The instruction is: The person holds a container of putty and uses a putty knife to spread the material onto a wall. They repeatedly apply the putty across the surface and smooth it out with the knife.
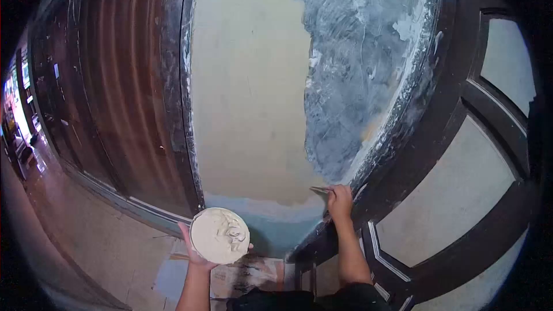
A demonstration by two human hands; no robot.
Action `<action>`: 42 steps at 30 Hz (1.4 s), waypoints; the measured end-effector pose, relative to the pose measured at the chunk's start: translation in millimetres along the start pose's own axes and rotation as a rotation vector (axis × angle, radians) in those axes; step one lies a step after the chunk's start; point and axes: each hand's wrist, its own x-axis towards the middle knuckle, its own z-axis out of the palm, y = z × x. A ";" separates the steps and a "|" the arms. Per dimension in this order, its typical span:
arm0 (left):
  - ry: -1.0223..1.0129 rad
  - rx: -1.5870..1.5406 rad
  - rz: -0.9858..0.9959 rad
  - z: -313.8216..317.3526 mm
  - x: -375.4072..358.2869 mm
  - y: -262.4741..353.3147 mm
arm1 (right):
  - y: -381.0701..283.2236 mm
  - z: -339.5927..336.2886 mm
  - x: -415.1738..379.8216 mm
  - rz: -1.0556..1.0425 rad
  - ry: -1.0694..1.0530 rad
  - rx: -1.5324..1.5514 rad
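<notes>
My left hand (196, 253) grips a round tub of cream putty (210, 233) from the side and below, its surface scooped and ridged. At the lower right of the wall panel, my right hand (340, 201) is closed around a thin flat tool that looks like a putty knife (320, 189). Its blade lies near or against the wall; contact cannot be made out. Smooth beige coating (250, 92) covers the panel's left and middle. To its right is a mottled grey-blue area (360, 63), and a pale blue-green strip (276, 224) runs along the bottom.
A dark brown wooden panel (127, 80) stands at left. On the right is a dark-framed door (449, 201) with pale panels, close to my right arm. Below lies the tiled floor (109, 242), with cardboard and paper sheets (242, 279) by the wall's foot.
</notes>
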 end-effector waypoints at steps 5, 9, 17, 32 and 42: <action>-0.033 0.044 0.019 -0.7 6.2 -1.9 | 12.3 21.5 -18.7 0.131 -0.176 0.010; 0.001 -0.010 -0.006 8.6 9.2 -5.9 | -23.6 -28.8 50.9 0.029 0.069 0.013; -0.035 0.051 0.010 0.4 8.1 -5.2 | 8.5 20.6 -12.7 0.009 -0.221 -0.035; -0.041 0.108 0.001 3.7 8.8 -3.8 | -3.2 3.8 16.5 0.071 -0.189 0.027; -0.121 0.095 -0.118 30.0 34.6 -23.0 | -96.9 -69.2 102.5 0.514 -0.493 1.044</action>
